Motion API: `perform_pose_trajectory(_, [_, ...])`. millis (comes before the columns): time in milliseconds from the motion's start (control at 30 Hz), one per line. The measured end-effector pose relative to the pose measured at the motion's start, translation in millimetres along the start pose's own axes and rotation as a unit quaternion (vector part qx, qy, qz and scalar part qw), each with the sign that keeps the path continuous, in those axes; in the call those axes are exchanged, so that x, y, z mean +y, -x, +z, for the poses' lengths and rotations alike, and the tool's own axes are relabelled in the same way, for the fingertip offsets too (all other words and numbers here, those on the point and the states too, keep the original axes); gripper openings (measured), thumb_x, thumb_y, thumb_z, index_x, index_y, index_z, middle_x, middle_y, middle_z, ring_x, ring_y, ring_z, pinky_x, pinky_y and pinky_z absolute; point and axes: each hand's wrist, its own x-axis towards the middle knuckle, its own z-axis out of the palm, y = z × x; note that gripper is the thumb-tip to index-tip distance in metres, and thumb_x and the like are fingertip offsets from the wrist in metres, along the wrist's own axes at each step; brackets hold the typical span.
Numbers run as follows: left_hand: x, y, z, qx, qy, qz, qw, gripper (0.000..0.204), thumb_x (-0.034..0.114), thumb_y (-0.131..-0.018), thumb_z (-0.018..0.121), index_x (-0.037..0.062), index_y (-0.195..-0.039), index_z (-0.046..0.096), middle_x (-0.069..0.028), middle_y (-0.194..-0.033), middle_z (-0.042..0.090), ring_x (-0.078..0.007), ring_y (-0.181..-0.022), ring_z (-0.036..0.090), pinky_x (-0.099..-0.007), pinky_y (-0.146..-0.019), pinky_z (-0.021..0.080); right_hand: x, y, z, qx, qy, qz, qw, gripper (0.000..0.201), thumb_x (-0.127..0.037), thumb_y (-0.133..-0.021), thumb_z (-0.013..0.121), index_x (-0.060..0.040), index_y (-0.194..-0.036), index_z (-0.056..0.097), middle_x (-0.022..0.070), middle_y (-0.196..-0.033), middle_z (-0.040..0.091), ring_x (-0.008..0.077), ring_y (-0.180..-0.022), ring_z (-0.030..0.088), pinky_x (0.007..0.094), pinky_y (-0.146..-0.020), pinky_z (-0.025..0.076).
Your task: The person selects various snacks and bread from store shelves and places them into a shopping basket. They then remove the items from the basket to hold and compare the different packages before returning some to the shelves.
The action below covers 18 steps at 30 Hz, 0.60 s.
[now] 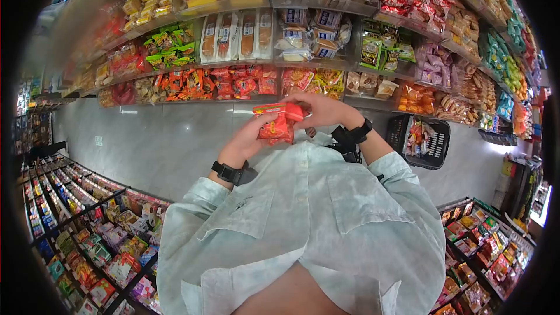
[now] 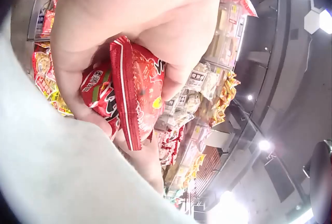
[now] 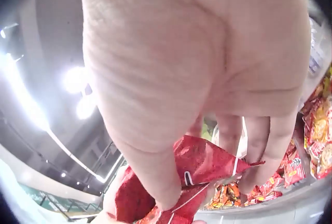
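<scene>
In front of the chest, my left hand (image 1: 249, 136) holds a small red snack packet (image 1: 274, 130), its thumb lying across the front. A second red packet (image 1: 296, 112) sits close against it, gripped by my right hand (image 1: 328, 109). Seen from the left wrist, a glossy red packet (image 2: 140, 89) with a crimped edge overlaps another red packet (image 2: 97, 85) with a green stripe, both within curled fingers. From the right wrist, the thumb (image 3: 155, 177) presses on red wrapping (image 3: 207, 157); part of the packets is hidden behind it.
Ahead rise tiered shelves with clear-fronted bins of snacks, among them red packets (image 1: 245, 81) and orange packets (image 1: 185, 84). A black basket (image 1: 436, 154) holding several packets stands on the grey floor (image 1: 151, 134) at right. Racks of packaged goods (image 1: 119, 239) flank the person behind.
</scene>
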Motion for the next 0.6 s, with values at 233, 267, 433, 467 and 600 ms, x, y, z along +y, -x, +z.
perform_pose_trajectory(233, [-33,7,-4,0.011,0.061,0.005,0.998,0.042,0.025,-0.104,0.060,0.0036,-0.140,0.055,-0.0153,-0.130,0.068,-0.0272,-0.115,0.070,-0.0405,-0.091,0.060,11,22,-6,0.004,-0.044,0.027,0.999,0.046,-0.019,-0.092,0.076,-0.0093,-0.135,0.062,0.0049,-0.116,0.073,0.0164,-0.106,0.068,0.0327,-0.093,0.055])
perform_pose_trajectory(267, [-35,5,-13,0.004,0.090,0.004,0.996,0.042,0.025,-0.104,0.059,0.0024,-0.140,0.055,-0.0167,-0.131,0.068,-0.0292,-0.117,0.069,-0.0408,-0.091,0.059,19,22,-6,0.016,-0.018,0.020,1.000,0.046,-0.019,-0.094,0.075,-0.0088,-0.136,0.061,0.0047,-0.114,0.073,0.0163,-0.104,0.069,0.0324,-0.092,0.055])
perform_pose_trajectory(433, [-31,-19,-46,0.129,0.200,0.037,0.971,0.036,0.023,-0.102,0.063,0.0102,-0.135,0.059,-0.0113,-0.128,0.069,-0.0268,-0.116,0.068,-0.0397,-0.090,0.059,21,28,-13,0.076,-0.173,0.127,0.974,0.055,-0.023,-0.101,0.070,-0.0067,-0.148,0.046,0.0088,-0.114,0.072,0.0152,-0.090,0.073,0.0297,-0.078,0.059])
perform_pose_trajectory(467, [-27,-26,-52,0.154,0.197,0.042,0.967,0.034,0.023,-0.102,0.064,0.0120,-0.134,0.060,-0.0100,-0.128,0.069,-0.0262,-0.116,0.067,-0.0399,-0.090,0.058,16,30,-16,0.094,-0.179,0.143,0.969,0.056,-0.023,-0.101,0.069,-0.0054,-0.148,0.044,0.0097,-0.114,0.072,0.0160,-0.090,0.073,0.0298,-0.077,0.059])
perform_pose_trajectory(600, [-3,-53,-82,0.126,0.159,0.034,0.979,0.034,0.023,-0.101,0.066,0.0125,-0.133,0.061,-0.0078,-0.125,0.070,-0.0226,-0.114,0.066,-0.0390,-0.091,0.055,14,28,-26,0.157,-0.147,0.191,0.958,0.052,-0.023,-0.103,0.066,-0.0017,-0.145,0.044,0.0107,-0.112,0.072,0.0167,-0.088,0.075,0.0295,-0.075,0.059])
